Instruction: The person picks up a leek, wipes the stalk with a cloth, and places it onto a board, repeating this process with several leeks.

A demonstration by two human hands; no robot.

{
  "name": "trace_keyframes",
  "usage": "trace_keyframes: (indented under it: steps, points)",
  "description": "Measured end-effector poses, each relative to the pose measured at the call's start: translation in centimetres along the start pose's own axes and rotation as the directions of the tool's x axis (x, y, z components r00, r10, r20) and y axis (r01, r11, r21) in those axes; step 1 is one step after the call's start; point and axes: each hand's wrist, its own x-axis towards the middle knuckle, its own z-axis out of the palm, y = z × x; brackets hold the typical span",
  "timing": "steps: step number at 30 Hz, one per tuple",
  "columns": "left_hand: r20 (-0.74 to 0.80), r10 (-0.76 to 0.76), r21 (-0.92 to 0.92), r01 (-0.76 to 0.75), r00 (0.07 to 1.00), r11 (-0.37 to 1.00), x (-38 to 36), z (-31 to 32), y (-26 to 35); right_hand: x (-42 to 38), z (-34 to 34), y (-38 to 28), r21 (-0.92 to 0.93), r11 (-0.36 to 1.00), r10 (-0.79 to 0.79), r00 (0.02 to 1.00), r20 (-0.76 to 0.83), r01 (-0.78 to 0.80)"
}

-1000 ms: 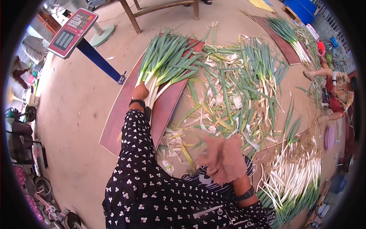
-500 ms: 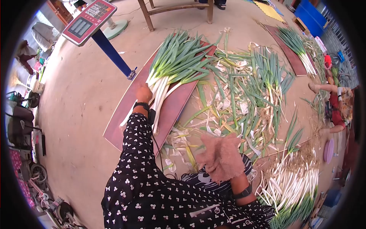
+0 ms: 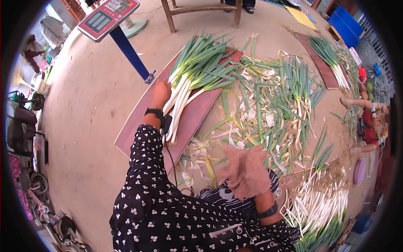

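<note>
A bundle of green onions [image 3: 197, 69] lies fanned out on a reddish-brown board [image 3: 140, 122], with the leaves toward the far end and the white stems toward me. My left hand [image 3: 161, 93] is closed at the left side of the bundle, around the white part of the stalks; its fingertips are hidden. In front of my knee, my right hand is covered by a folded pink cloth [image 3: 244, 172], which it holds; the fingers do not show.
Loose leaves and peelings [image 3: 256, 105] litter the floor right of the board. Untrimmed green onions [image 3: 317, 206] lie at lower right. A second board [image 3: 312, 54] bears another bundle. A scale display [image 3: 107, 19] on a blue post and a wooden stool [image 3: 205, 10] stand beyond. Another person [image 3: 369, 126] sits at right.
My left hand has moved slightly up toward the leaves. The stalk that stuck out at lower left now lies in line with the other stems. The right hand and cloth have barely moved.
</note>
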Motion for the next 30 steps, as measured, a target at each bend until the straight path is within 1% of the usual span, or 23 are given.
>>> trace_keyframes:
  steps: [3,4,5,6,7,8,9,11,13,14,16,17,19,21,23,25,27,28,29,30]
  points:
    - [0.190,-0.124,0.168,0.093,0.974,0.981,0.0,0.9,-1.3,0.1,0.1,0.3,0.018,1.000,0.006,1.000,0.012,-0.006]
    - [0.188,-0.141,0.241,0.094,0.972,0.966,-0.6,2.1,-2.5,0.1,0.2,0.4,0.030,1.000,0.005,1.000,0.019,-0.006]
    - [0.158,-0.193,0.339,0.130,0.968,0.932,-1.7,3.0,-3.2,0.2,0.3,0.5,0.039,0.999,0.007,0.999,0.032,-0.008]
    - [0.095,-0.192,0.364,0.146,0.977,0.920,-2.8,4.6,-4.7,0.7,0.2,0.7,0.049,0.999,-0.002,0.999,0.050,-0.001]
    - [0.150,-0.248,0.420,0.166,0.957,0.892,-4.0,5.0,-4.9,0.9,0.3,0.8,0.065,0.998,-0.002,0.997,0.074,-0.003]
    - [0.233,-0.346,0.417,0.229,0.909,0.880,-4.3,5.0,-5.3,1.1,0.4,1.2,0.093,0.996,-0.002,0.995,0.105,-0.008]
    - [0.215,-0.399,0.360,0.308,0.891,0.881,-5.3,3.7,-4.4,1.6,0.4,1.4,0.127,0.992,-0.007,0.990,0.144,-0.011]
    - [0.243,-0.424,0.289,0.352,0.873,0.890,-6.7,1.6,-3.6,2.5,0.5,2.3,0.212,0.976,-0.004,0.974,0.228,-0.046]
    - [0.246,-0.389,0.304,0.311,0.888,0.901,-7.9,2.5,-5.9,3.5,0.7,2.9,0.295,0.951,-0.005,0.946,0.325,-0.096]
    - [0.249,-0.381,0.281,0.310,0.890,0.908,-8.6,1.8,-6.2,4.0,0.9,3.3,0.338,0.932,-0.006,0.928,0.374,-0.130]
    - [0.279,-0.370,0.254,0.303,0.886,0.918,-9.5,0.3,-6.5,4.9,1.2,4.1,0.398,0.896,-0.015,0.883,0.470,-0.197]
    - [0.258,-0.361,0.225,0.308,0.896,0.925,-10.2,-0.2,-6.7,5.3,1.3,4.4,0.420,0.877,-0.019,0.859,0.512,-0.231]
    - [0.301,-0.339,0.255,0.268,0.891,0.929,-11.1,-1.7,-6.6,5.9,1.5,5.0,0.448,0.849,-0.040,0.810,0.585,-0.281]
    - [0.270,-0.263,0.211,0.209,0.926,0.955,-11.9,-3.0,-5.7,6.7,1.8,5.7,0.468,0.821,-0.067,0.758,0.649,-0.328]
    - [0.262,-0.223,0.083,0.208,0.939,0.975,-12.8,-5.5,-2.4,7.0,1.9,6.1,0.477,0.799,-0.084,0.719,0.690,-0.365]
    - [0.255,-0.162,-0.055,0.181,0.953,0.982,-13.3,-6.3,-0.1,6.5,2.5,5.5,0.469,0.797,-0.071,0.712,0.699,-0.381]
    - [0.285,0.020,-0.154,0.025,0.958,0.988,-13.0,-5.5,1.5,4.6,2.9,3.3,0.397,0.839,0.027,0.758,0.652,-0.371]
    - [0.212,0.070,-0.255,-0.013,0.975,0.967,-13.5,-5.9,3.6,4.1,2.8,3.1,0.411,0.834,0.020,0.763,0.646,-0.369]
    - [0.243,0.101,-0.292,-0.027,0.965,0.956,-13.7,-6.7,6.2,3.6,2.7,2.7,0.428,0.825,0.014,0.769,0.639,-0.370]
    - [0.215,0.158,-0.347,-0.076,0.964,0.935,-13.9,-7.1,8.4,3.1,2.5,2.3,0.450,0.814,0.002,0.776,0.631,-0.368]
